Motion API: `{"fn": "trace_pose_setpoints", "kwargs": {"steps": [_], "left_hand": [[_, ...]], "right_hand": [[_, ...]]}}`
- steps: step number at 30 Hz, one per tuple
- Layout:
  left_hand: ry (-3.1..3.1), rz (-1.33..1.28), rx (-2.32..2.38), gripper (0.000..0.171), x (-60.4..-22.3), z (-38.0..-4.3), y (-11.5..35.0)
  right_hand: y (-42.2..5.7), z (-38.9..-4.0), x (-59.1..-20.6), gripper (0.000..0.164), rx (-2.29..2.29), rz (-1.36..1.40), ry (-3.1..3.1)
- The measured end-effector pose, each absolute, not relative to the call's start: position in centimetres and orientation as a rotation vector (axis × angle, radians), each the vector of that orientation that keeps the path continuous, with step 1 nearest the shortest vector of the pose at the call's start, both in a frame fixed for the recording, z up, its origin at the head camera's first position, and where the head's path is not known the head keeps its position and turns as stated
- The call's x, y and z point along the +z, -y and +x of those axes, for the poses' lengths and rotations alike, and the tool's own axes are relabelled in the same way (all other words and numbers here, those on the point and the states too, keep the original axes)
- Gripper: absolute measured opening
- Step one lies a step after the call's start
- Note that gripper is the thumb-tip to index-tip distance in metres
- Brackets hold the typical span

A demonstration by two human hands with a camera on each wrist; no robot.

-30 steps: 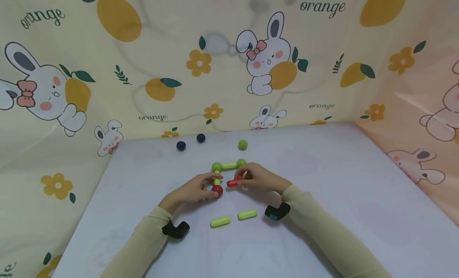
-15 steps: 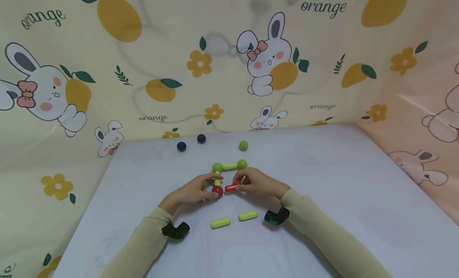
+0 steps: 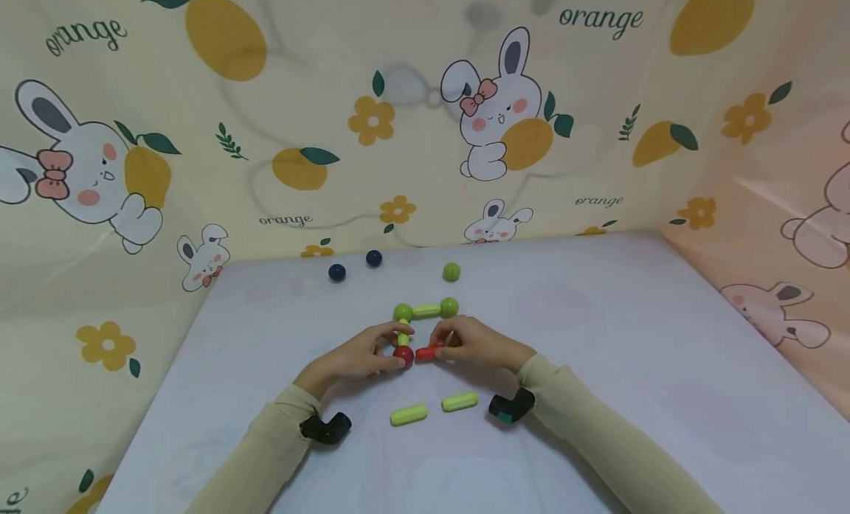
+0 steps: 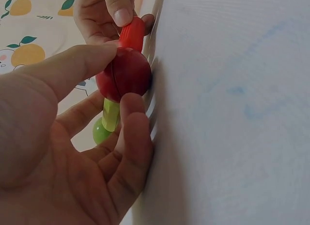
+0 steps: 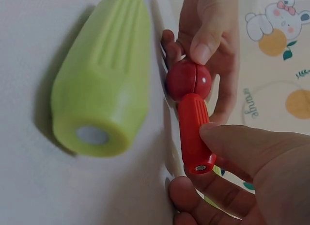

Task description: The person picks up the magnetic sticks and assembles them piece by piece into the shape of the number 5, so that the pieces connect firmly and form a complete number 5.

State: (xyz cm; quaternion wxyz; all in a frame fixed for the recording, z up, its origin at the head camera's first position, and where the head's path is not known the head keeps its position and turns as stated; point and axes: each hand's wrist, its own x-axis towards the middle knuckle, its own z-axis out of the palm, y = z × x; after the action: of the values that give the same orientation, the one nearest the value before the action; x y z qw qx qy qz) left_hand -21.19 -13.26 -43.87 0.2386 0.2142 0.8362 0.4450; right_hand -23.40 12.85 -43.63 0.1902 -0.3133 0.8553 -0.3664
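Observation:
My left hand [image 3: 358,353] holds a dark red ball [image 4: 125,75] between thumb and fingers, low over the white table. My right hand [image 3: 479,344] pinches a red magnetic rod [image 5: 194,133] with a ribbed side and a small metal disc in its end. In both wrist views the rod's far end meets the red ball. From the ball a yellow-green rod [image 3: 403,337] runs back to a green ball [image 3: 403,312]. Another yellow-green rod [image 3: 426,310] joins that ball to a second green ball [image 3: 449,307] on the right.
Two loose yellow-green rods, a left one [image 3: 408,414] and a right one [image 3: 460,402], lie nearer the person. Farther back sit two dark blue balls [image 3: 337,272] and a grooved green ball [image 3: 451,271]. A printed cloth [image 3: 412,130] walls in the table [image 3: 598,300].
My right hand has come forward and slightly left, bringing the red rod up to the red ball. The left hand has kept its hold on the ball.

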Motion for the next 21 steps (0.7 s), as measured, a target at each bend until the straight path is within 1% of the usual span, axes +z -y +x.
{"fn": "trace_pose_setpoints", "kwargs": {"steps": [11,18,21], "left_hand": [[-2.285,0.594,1.219,0.052,-43.76,-21.15,13.18],[-2.299,0.585,1.215,0.043,-43.47,-20.90,13.03],[-2.296,0.574,1.219,0.042,-43.55,-20.97,13.03]], "right_hand": [[-12.75,-23.13,-43.48,0.011,-1.034,-0.870,-2.406],[-12.69,-23.31,-43.64,0.009,-1.027,-0.870,-2.407],[-12.75,-23.32,-43.60,0.009,-1.035,-0.875,-2.402]]}}
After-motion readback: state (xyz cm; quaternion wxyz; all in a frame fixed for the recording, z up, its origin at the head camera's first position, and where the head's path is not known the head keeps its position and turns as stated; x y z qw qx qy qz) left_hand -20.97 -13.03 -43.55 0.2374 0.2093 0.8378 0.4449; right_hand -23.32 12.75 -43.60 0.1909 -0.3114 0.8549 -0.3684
